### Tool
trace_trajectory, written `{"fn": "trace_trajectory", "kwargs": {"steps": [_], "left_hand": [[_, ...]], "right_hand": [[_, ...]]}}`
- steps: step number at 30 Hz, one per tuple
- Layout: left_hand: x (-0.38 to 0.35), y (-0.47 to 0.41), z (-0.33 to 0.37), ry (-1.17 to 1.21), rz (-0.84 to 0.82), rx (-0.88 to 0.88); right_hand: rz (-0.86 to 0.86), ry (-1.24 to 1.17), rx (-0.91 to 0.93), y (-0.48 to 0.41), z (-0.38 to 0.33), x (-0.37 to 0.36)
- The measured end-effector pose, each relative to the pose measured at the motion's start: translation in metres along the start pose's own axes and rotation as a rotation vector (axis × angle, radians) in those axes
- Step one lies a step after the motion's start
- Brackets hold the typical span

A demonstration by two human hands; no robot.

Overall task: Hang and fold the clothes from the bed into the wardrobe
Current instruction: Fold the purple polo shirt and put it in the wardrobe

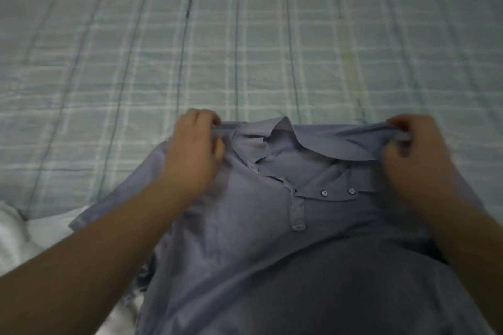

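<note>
Shirt first — blue-grey short-sleeved polo shirt (pixel 245 226) with a soft collar and a buttoned placket is held up by its shoulders over the near edge of the bed, its body hanging toward the camera. Left hand (pixel 194 152) has fingers curled round the shoulder seam on its side; right hand (pixel 416 155) pinches the bunched fabric of the other shoulder. Both grip cloth, neither is free. Placket flap lies folded sideways, two small buttons (pixel 337 192) showing, collar (pixel 285 141) flopped and uneven. Behind it spreads the pale green checked bedsheet (pixel 245 35); white crumpled fabric (pixel 16 236) sits at the lower left, partly under the sleeve.

Step looks like squaring the shirt before hanging or folding. To do it well — keep both shoulder grips level and taut, give a light shake so the body falls straight, flatten the collar and turn the placket back down. Right shoulder is scrunched; spreading that seam likely avoids a crooked result. No hanger or wardrobe in view.
</note>
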State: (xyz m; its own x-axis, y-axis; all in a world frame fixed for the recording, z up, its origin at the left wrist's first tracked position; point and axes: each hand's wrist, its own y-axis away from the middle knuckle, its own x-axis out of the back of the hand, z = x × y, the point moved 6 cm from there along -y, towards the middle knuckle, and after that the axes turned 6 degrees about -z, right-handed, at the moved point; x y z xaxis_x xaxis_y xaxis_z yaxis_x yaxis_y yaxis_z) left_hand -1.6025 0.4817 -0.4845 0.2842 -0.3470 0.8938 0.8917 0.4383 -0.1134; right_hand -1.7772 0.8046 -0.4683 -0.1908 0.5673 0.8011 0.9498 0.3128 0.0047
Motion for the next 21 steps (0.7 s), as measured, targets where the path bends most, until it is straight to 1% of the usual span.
{"fn": "trace_trajectory", "kwargs": {"steps": [1, 3, 5, 6, 8, 10, 12, 16, 19, 21], "left_hand": [[-0.003, 0.004, 0.017, 0.085, -0.037, 0.005], [-0.018, 0.009, 0.046, 0.187, -0.138, 0.061], [-0.038, 0.004, 0.06, 0.152, -0.218, 0.141], [-0.045, 0.0, 0.064, 0.074, -0.245, 0.179], [-0.055, -0.01, 0.068, -0.083, -0.257, 0.227], [-0.056, -0.017, 0.07, -0.117, -0.182, 0.241], [-0.053, -0.021, 0.07, -0.092, -0.124, 0.249], [-0.038, -0.026, 0.064, -0.09, -0.111, 0.204], [-0.025, -0.024, 0.057, 0.112, -0.08, 0.2], [-0.017, -0.016, 0.044, 0.174, -0.033, 0.179]], "right_hand": [[-0.069, 0.005, 0.043, 0.007, -0.009, -0.008], [-0.196, 0.139, 0.161, 0.019, -0.019, -0.028], [-0.271, 0.286, 0.236, 0.025, -0.017, -0.045], [-0.29, 0.326, 0.24, 0.024, -0.015, -0.051], [-0.251, 0.392, 0.209, 0.019, -0.014, -0.054], [-0.154, 0.427, 0.203, 0.013, -0.018, -0.048], [-0.131, 0.372, 0.189, 0.006, -0.018, -0.04], [-0.188, 0.22, 0.176, 0.004, -0.006, -0.037], [-0.161, 0.125, 0.122, 0.005, 0.001, -0.033], [-0.123, 0.04, 0.07, 0.006, 0.003, -0.029]]}}
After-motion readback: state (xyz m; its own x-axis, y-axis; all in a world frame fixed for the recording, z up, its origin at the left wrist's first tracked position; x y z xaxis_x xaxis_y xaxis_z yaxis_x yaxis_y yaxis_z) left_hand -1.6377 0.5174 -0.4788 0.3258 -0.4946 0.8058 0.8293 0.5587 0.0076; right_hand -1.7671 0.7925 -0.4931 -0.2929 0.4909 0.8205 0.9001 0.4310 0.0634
